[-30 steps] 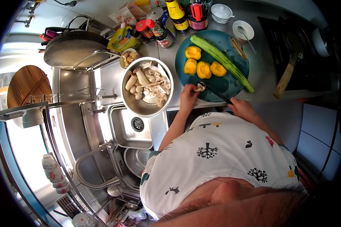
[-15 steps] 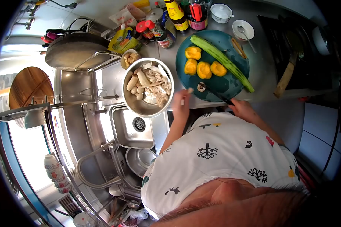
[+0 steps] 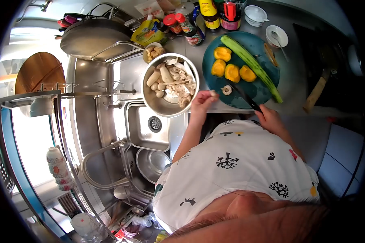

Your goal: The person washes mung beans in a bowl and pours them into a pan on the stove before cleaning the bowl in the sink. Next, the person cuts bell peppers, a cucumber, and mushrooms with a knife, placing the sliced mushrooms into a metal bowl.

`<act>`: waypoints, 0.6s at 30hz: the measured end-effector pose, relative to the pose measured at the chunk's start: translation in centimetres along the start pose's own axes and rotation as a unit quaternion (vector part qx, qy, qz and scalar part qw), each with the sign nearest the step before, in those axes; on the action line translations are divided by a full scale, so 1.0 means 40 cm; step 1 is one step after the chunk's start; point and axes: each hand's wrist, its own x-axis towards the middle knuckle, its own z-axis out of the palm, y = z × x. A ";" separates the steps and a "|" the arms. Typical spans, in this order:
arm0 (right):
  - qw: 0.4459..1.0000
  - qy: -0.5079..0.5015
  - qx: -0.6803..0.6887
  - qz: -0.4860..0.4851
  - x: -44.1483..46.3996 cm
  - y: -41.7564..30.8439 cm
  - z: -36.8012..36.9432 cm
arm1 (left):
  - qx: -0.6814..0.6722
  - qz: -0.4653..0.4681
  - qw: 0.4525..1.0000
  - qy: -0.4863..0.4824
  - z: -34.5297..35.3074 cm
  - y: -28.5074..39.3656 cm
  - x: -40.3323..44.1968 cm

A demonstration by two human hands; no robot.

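Observation:
A small pale piece of mushroom (image 3: 213,94) is pinched in the fingertips of my left hand (image 3: 202,103), beside the left edge of the round green board (image 3: 255,92). My right hand (image 3: 269,118) grips a knife (image 3: 247,97) by its dark handle, at the board's near edge. The blade points up and left over the board. Just left of the blade lies a cut mushroom (image 3: 226,90). Farther back on the board are several yellow peeled chunks (image 3: 232,73) and a long green peeled gourd (image 3: 251,67).
A metal bowl (image 3: 147,95) holding mushrooms stands left of the board. The sink (image 3: 138,133) lies nearer, on the left. Sauce bottles (image 3: 209,14) line the back, and a white bowl with a spoon (image 3: 277,36) sits behind the board. The stove (image 3: 336,89) is at right.
The view has shifted, moving the counter rightward in the picture. Relative to the board, the knife tip has moved farther back and the cut mushroom slightly. My left hand still pinches a small piece.

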 end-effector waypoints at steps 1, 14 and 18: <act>1.000 0.008 -0.002 -0.006 -0.002 -0.001 -0.005 | -0.016 -0.022 0.999 -0.024 0.033 -0.032 0.007; 0.994 0.071 -0.067 0.045 -0.125 0.172 0.020 | 0.408 0.306 0.857 -0.070 0.249 -0.181 0.096; 0.993 0.091 -0.069 -0.001 -0.139 0.186 0.034 | 0.400 0.317 0.858 -0.059 0.257 -0.185 0.086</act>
